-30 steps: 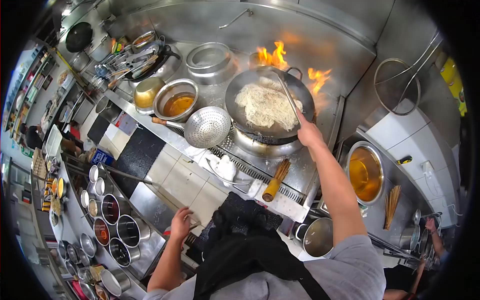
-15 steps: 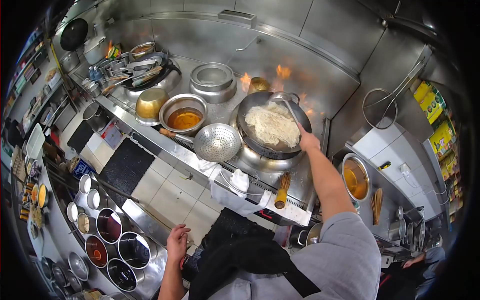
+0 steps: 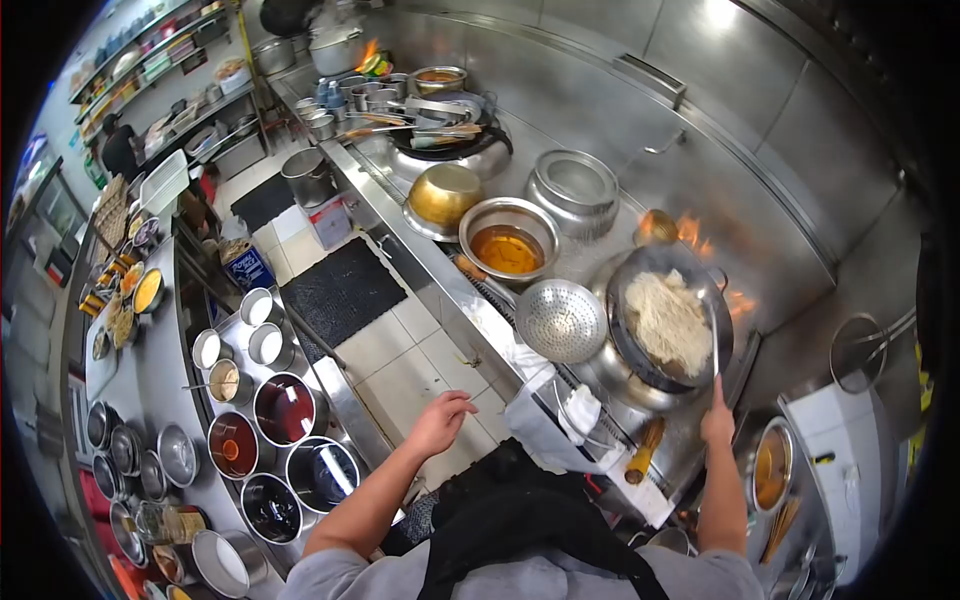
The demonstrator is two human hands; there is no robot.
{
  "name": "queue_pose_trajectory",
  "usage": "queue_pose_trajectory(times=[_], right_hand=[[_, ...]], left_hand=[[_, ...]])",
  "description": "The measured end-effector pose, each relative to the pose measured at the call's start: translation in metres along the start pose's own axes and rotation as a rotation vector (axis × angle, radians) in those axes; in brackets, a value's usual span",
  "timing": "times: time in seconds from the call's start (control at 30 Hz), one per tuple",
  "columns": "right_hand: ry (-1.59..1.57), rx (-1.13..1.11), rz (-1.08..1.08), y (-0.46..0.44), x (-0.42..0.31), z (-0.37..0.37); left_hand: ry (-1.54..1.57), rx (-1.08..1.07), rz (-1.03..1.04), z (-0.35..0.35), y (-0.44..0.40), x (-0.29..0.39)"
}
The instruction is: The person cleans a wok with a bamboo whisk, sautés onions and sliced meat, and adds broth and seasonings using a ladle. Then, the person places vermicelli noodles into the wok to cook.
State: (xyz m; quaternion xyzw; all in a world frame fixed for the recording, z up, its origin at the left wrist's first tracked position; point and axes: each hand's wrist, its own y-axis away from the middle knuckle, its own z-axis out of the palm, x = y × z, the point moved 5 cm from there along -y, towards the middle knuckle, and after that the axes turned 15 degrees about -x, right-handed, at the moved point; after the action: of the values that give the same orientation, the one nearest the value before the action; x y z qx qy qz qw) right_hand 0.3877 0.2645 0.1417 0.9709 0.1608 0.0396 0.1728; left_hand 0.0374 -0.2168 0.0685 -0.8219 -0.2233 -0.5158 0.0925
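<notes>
My right hand (image 3: 718, 425) is closed around the handle of a long metal ladle (image 3: 715, 335). The ladle reaches into a dark wok (image 3: 628, 330) holding a heap of pale noodles (image 3: 665, 320); its head is hard to make out. Flames rise behind the wok. My left hand (image 3: 440, 422) hovers in the air in front of the stove, fingers loosely bent and nothing in them. Left of the wok, a perforated strainer (image 3: 560, 320) lies near a metal bowl of amber liquid (image 3: 468, 238).
A bamboo brush (image 3: 646, 450) and a white cloth (image 3: 580, 410) lie along the stove's front edge. Pots of dark and red sauces (image 3: 233, 446) stand on the left counter. A wire skimmer (image 3: 858, 352) hangs at right. Farther back, a person (image 3: 120, 148) is visible.
The view has swung left, so the stove appears farther right. My left hand has lifted and moved forward. My right hand keeps hold of the ladle, its handle now more upright in view.
</notes>
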Motion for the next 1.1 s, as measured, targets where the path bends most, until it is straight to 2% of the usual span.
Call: queue_pose_trajectory(times=[0.07,0.13,0.2,0.27,0.3,0.37,0.47,0.53,0.6,0.67,0.73,0.8,0.9,0.97,1.03,1.1], right_hand=[[0.037,-0.072,-0.069,-0.025,0.014,0.035],[-0.077,-0.069,-0.071,-0.038,0.025,0.059],[-0.1,-0.185,-0.111,-0.037,0.029,0.06],[-0.293,-0.252,-0.253,-0.056,0.046,0.064],[-0.279,-0.276,-0.283,-0.074,0.045,0.057],[-0.051,-0.233,-0.357,-0.103,0.043,0.037],[-0.045,0.036,-0.488,-0.083,-0.062,-0.052],[-0.27,0.004,-0.679,-0.072,-0.143,-0.091],[-0.165,-0.014,-0.9,-0.054,-0.237,-0.118],[-0.195,-0.202,-1.061,-0.031,-0.336,-0.126],[0.088,-0.239,-1.228,-0.007,-0.436,-0.123],[0.218,-0.355,-1.372,0.033,-0.535,-0.119],[0.126,-0.448,-1.656,0.055,-0.67,-0.084],[0.14,-0.581,-1.562,0.049,-0.747,-0.052],[0.173,-0.56,-1.446,0.026,-0.804,-0.011],[0.475,-0.607,-1.272,-0.001,-0.837,0.036]], left_hand=[[-0.041,-0.018,0.038,0.002,-0.038,0.011],[-0.026,-0.041,0.098,0.004,-0.069,0.022],[-0.056,-0.031,0.096,0.003,-0.089,0.022],[-0.09,-0.013,0.066,-0.005,-0.1,0.014],[-0.101,-0.018,0.058,-0.011,-0.1,0.008],[-0.105,-0.012,0.015,-0.026,-0.098,-0.007],[-0.163,0.038,-0.089,-0.074,-0.089,-0.019],[-0.133,0.085,-0.165,-0.109,-0.086,-0.025],[-0.126,0.155,-0.216,-0.143,-0.086,-0.038],[-0.122,0.186,-0.238,-0.176,-0.086,-0.051],[-0.142,0.23,-0.254,-0.213,-0.082,-0.066],[-0.096,0.285,-0.31,-0.253,-0.073,-0.077],[-0.06,0.37,-0.378,-0.312,-0.05,-0.131],[-0.027,0.442,-0.428,-0.367,-0.033,-0.161],[0.089,0.504,-0.543,-0.416,-0.022,-0.183],[0.136,0.606,-0.557,-0.47,-0.014,-0.21]])
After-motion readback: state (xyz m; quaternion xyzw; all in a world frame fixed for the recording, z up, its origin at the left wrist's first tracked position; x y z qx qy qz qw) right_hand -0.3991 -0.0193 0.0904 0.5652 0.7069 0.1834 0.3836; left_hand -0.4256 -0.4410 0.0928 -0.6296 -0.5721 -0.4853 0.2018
